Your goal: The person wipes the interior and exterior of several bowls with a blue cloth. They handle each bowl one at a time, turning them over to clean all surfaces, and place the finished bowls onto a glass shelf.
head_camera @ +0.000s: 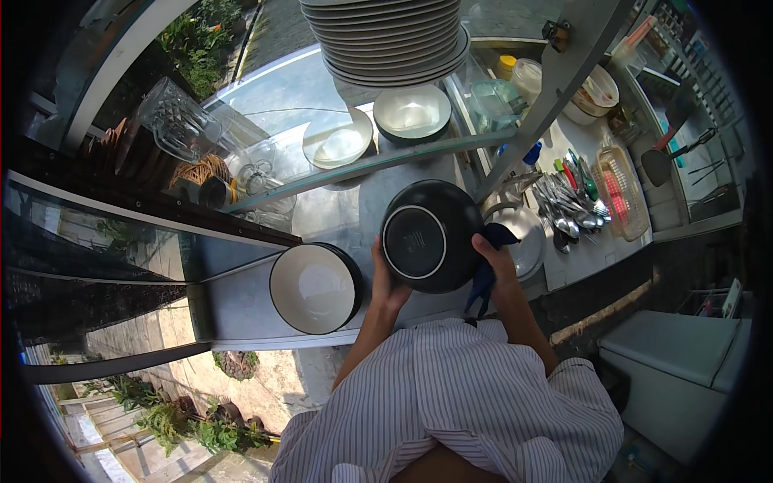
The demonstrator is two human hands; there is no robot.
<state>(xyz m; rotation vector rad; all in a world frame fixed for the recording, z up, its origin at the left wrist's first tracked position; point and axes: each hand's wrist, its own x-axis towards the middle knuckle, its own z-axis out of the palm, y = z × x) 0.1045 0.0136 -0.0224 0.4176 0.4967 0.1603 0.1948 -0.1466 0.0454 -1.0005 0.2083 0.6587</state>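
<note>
Both my hands hold a black bowl (432, 236) with its underside towards the camera, a pale ring round its foot. My left hand (386, 278) grips the bowl's left side. At the right side my right hand (496, 259) holds the bowl together with a dark blue cloth (483, 281), which hangs down by the wrist. Left of my left hand, a stack of bowls (314, 288), white inside and black outside, stands on the grey counter. Beyond the glass shelf edge are a white bowl (412, 111) and another light bowl (338, 142).
A tall stack of plates (389, 42) stands on the glass shelf (374, 169) ahead. Glass mugs (259, 178) are at the left. To the right lie a metal lid (525, 241), many spoons and forks (567, 202) and a plastic basket (625, 193). A slanting metal frame post (543, 102) rises nearby.
</note>
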